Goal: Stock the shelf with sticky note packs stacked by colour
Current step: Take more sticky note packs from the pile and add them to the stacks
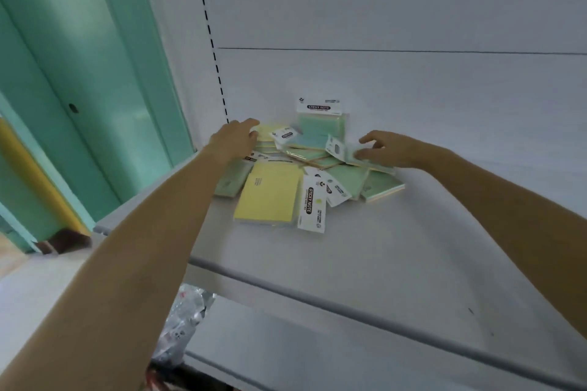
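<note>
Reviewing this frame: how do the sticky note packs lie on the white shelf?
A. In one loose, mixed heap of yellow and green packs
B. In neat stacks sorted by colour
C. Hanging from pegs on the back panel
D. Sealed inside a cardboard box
A: the yellow and green sticky note packs overlap at odd angles in one heap on the white shelf, between the left hand and the right hand.

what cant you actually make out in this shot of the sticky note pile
Head view, the only one:
- How many packs are in the pile: they overlap and cover one another.
- What lies under the left hand: the hand itself hides it.
- Whether the right hand grips the pack at its fingertips or only touches it: blurred.
- Small print on the yellow pack: too small.
- The crumpled plastic below the shelf: arm and shelf edge cover it.
</note>
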Action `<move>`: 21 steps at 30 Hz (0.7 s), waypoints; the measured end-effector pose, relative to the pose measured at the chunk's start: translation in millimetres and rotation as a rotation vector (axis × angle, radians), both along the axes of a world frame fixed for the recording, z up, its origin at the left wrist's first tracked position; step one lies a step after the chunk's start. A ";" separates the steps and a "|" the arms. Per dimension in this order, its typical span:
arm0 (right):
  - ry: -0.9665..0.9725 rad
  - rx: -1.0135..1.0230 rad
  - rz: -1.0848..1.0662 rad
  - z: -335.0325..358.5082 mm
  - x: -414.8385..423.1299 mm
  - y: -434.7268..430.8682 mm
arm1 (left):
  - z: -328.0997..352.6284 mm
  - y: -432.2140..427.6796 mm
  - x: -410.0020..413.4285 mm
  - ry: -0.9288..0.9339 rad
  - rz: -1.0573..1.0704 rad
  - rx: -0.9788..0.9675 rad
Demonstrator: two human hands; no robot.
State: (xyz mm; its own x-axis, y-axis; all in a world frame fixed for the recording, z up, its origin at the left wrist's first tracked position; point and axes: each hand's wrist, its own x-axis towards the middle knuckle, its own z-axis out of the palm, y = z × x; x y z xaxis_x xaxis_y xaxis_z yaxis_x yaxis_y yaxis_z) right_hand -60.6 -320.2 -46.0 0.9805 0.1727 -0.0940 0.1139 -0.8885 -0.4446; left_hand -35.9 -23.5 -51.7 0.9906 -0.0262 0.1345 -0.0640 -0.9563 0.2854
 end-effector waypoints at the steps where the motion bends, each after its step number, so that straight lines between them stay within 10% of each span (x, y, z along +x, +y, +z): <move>1: -0.012 -0.044 -0.034 0.6 0.0 1.0 | -0.4 1.3 7.0 0.013 -0.006 -0.028; 8: -0.045 0.003 -0.189 -2.4 -10.1 -4.5 | -3.5 6.3 35.0 0.070 -0.004 -0.219; 21: -0.175 0.713 -0.421 22.3 -36.3 -4.9 | 12.3 25.5 35.1 -0.040 -0.001 -0.878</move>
State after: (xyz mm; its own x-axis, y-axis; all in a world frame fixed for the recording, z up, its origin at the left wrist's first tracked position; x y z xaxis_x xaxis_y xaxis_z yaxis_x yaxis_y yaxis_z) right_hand -96.8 -325.1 -23.6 0.9666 -0.2494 0.0582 -0.0441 -0.3859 -0.9215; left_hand -0.8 2.0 -39.4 0.9848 0.1023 0.1407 -0.0900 -0.3924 0.9154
